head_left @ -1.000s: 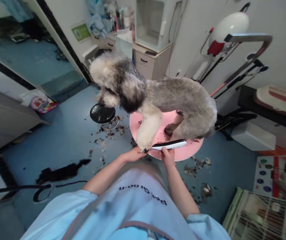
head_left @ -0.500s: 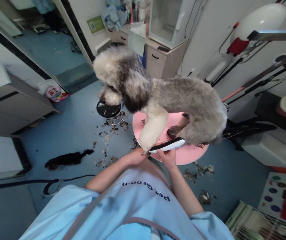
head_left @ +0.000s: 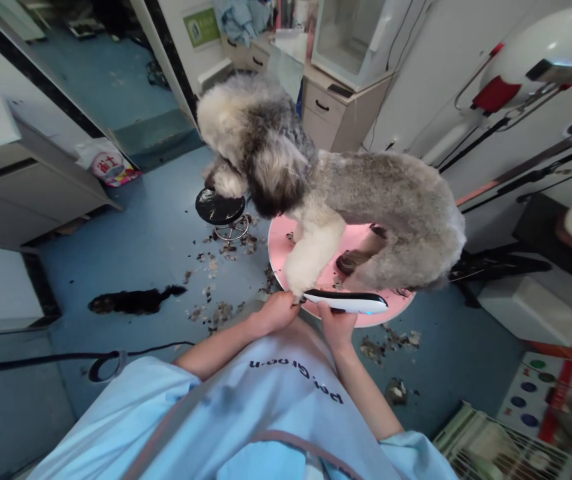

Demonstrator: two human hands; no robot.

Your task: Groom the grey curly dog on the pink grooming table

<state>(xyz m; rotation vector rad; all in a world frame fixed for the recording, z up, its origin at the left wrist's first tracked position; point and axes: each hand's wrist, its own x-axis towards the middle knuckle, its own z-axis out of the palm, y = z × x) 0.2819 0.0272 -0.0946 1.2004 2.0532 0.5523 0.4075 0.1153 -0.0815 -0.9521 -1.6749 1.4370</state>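
Note:
A grey and cream dog (head_left: 381, 187) stands on a round pink grooming table (head_left: 279, 243), its head toward the left. My left hand (head_left: 279, 311) is closed around the paw at the end of the dog's pale front leg (head_left: 313, 257). In my right hand (head_left: 337, 327) is a black and white hair clipper (head_left: 351, 302) with a small blue light. The clipper lies nearly level, its head end close beside the held paw. My fingers hide part of the paw.
A black round stool (head_left: 220, 207) stands beyond the table. Cut hair (head_left: 221, 312) is scattered on the blue floor, where a small dark dog (head_left: 129, 301) is at left. A grooming arm (head_left: 566, 72) and white-red dryer (head_left: 546, 47) are at right, a cage (head_left: 496, 443) at lower right.
The clipper has turned from a slant to nearly level, its rear end dropping and shifting right. My left hand still holds the paw. The whole view has shifted slightly.

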